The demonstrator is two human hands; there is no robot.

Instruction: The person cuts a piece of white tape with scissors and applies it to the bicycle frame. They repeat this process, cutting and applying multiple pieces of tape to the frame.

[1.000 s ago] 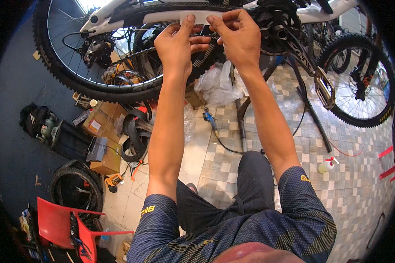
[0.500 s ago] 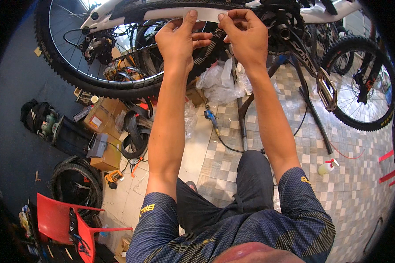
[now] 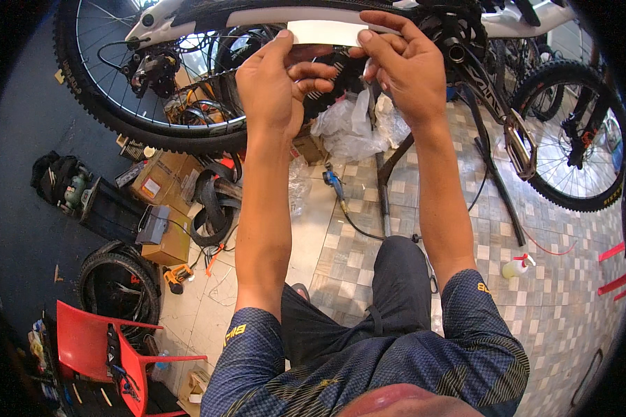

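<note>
A short white strip (image 3: 325, 33), flat and slightly curved, is stretched between my two hands. My left hand (image 3: 275, 80) pinches its left end between thumb and fingers. At its right end, my right hand (image 3: 405, 69) grips it the same way, index finger reaching out above. Just behind the strip lies the white frame tube (image 3: 240, 19) of a bicycle, with black pieces along it. The rear wheel (image 3: 174, 144) and derailleur (image 3: 154, 73) are left of my hands; the crank arm (image 3: 485, 94) and pedal (image 3: 520, 144) are to the right.
Below the bike are crumpled clear plastic (image 3: 348, 128) and a blue air-hose tool (image 3: 334, 184). Cardboard boxes (image 3: 167, 184), loose tyres (image 3: 122, 288) and a red chair (image 3: 90, 340) stand at left. A spray bottle (image 3: 516, 267) and another bicycle wheel (image 3: 570, 139) are at right.
The white strip has come down and toward me, away from the frame tube, and more of its face shows. My hands have moved slightly apart, both still holding it.
</note>
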